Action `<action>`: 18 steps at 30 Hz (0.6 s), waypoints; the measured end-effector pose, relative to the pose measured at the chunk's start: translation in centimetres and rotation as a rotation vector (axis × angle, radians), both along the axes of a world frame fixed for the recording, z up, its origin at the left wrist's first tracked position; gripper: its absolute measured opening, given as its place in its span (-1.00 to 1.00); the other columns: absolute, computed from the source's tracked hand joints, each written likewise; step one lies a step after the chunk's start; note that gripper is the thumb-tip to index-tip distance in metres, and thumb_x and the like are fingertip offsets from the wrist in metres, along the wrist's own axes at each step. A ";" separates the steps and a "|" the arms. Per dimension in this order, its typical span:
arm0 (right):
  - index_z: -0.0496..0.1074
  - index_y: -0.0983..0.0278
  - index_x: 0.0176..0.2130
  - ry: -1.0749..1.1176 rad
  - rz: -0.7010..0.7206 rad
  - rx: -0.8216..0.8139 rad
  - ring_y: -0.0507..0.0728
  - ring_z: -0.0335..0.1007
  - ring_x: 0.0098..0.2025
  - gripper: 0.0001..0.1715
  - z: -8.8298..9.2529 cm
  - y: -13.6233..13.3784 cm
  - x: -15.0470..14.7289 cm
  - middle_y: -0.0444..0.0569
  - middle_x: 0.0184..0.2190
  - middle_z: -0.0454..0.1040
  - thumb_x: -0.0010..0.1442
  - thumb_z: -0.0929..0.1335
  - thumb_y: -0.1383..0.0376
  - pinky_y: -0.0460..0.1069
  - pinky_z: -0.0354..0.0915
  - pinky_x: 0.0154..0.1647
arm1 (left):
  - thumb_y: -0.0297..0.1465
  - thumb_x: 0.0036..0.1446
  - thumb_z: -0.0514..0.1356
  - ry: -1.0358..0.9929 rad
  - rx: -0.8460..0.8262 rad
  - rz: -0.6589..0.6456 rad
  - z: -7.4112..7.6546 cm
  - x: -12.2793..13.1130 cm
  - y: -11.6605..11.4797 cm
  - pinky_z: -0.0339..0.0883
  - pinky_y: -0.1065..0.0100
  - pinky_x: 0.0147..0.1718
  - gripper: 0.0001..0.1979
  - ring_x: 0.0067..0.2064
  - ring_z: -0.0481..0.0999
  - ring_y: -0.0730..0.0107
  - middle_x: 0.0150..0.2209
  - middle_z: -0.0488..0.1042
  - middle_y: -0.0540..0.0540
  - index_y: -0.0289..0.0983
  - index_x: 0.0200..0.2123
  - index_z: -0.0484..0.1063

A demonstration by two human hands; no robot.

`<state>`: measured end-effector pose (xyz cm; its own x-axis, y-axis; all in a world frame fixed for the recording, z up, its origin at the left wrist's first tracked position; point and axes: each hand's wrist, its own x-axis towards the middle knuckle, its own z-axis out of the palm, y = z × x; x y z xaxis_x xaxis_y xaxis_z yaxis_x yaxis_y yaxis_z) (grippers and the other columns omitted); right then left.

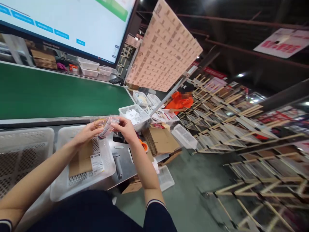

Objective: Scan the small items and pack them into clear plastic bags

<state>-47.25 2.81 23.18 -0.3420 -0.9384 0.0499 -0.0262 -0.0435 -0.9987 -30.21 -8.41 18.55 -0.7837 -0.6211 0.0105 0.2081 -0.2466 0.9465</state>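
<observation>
L hand (88, 132), R hand (127, 129) on clear pkt (107, 128), cardboard (80, 159) in wht basket (109, 161)

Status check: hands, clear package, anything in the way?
Left hand, right hand: gripping clear package. Held near white basket. Flat cardboard inside; nothing visibly blocking.

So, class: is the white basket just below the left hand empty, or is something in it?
Not empty: brown cardboard and a white printed label show inside the basket.
</observation>
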 end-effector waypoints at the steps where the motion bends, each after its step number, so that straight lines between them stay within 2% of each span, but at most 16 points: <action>1: 0.59 0.27 -0.15 0.021 0.001 0.004 0.10 0.51 -0.34 -0.27 0.1 0.5 0.0 -0.13 -0.35 0.61 -0.16 0.68 -0.12 0.00 0.52 -0.24 | 0.06 -0.27 0.59 -0.008 -0.022 -0.026 -0.3 -0.4 0.4 0.52 0.34 -0.23 -0.26 -0.13 0.64 0.09 -0.13 0.68 -0.28 -0.31 -0.08 0.69; 3: 0.59 0.28 -0.16 0.090 -0.019 -0.004 0.09 0.53 -0.28 -0.33 0.6 1.9 -0.1 -0.11 -0.31 0.63 -0.11 0.67 -0.09 -0.01 0.52 -0.17 | 0.06 -0.22 0.56 -0.018 -0.050 -0.038 -0.6 -1.0 1.1 0.44 0.36 -0.35 -0.37 -0.32 0.55 0.22 -0.34 0.63 -0.20 -0.32 -0.23 0.70; 6: 0.61 0.28 -0.16 0.176 -0.098 0.010 0.08 0.54 -0.20 -0.41 2.2 4.1 -0.3 -0.09 -0.24 0.65 -0.07 0.66 0.00 -0.03 0.48 -0.10 | 0.04 -0.12 0.52 -0.022 -0.112 -0.041 -0.6 -1.3 1.9 0.29 0.41 -0.47 -0.42 -0.46 0.37 0.38 -0.49 0.52 -0.10 -0.35 -0.22 0.70; 9: 0.61 0.27 -0.17 0.204 -0.167 0.061 0.08 0.53 -0.21 -0.47 4.6 6.2 -0.3 -0.07 -0.25 0.64 -0.04 0.65 0.03 -0.04 0.46 -0.14 | 0.03 0.03 0.47 0.016 -0.208 -0.132 -0.5 -1.2 2.5 0.30 0.45 -0.43 -0.45 -0.39 0.41 0.39 -0.35 0.61 -0.16 -0.36 -0.18 0.72; 12: 0.62 0.29 -0.20 0.278 -0.174 0.092 0.06 0.50 -0.26 -0.55 6.9 7.9 0.0 -0.08 -0.30 0.61 -0.02 0.65 0.11 -0.04 0.43 -0.15 | 0.04 0.09 0.46 0.048 -0.263 -0.202 -0.6 -1.3 3.5 0.38 0.46 -0.36 -0.47 -0.29 0.50 0.33 -0.21 0.66 -0.21 -0.32 -0.15 0.75; 16: 0.62 0.33 -0.31 0.444 -0.093 0.209 0.04 0.46 -0.33 -0.88 9.8 10.4 0.9 -0.09 -0.38 0.59 0.13 0.53 0.31 -0.05 0.38 -0.21 | 0.06 0.08 0.47 0.074 -0.224 -0.277 -0.2 -1.5 5.7 0.41 0.46 -0.37 -0.47 -0.27 0.51 0.31 -0.22 0.65 -0.21 -0.28 -0.14 0.76; 18: 0.62 0.35 -0.32 0.552 -0.110 0.277 0.03 0.46 -0.35 -0.96 11.1 12.0 1.6 -0.09 -0.40 0.59 0.17 0.48 0.39 -0.07 0.36 -0.24 | 0.07 0.04 0.50 0.092 -0.181 -0.329 0.3 -1.7 7.2 0.38 0.48 -0.41 -0.46 -0.33 0.47 0.36 -0.27 0.62 -0.19 -0.28 -0.17 0.76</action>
<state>-45.63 14.77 34.27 -0.4308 -0.9024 0.0067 -0.5307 0.2473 -0.8107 -31.95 -1.25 18.82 -0.9313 -0.3185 0.1767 0.2321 -0.1451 0.9618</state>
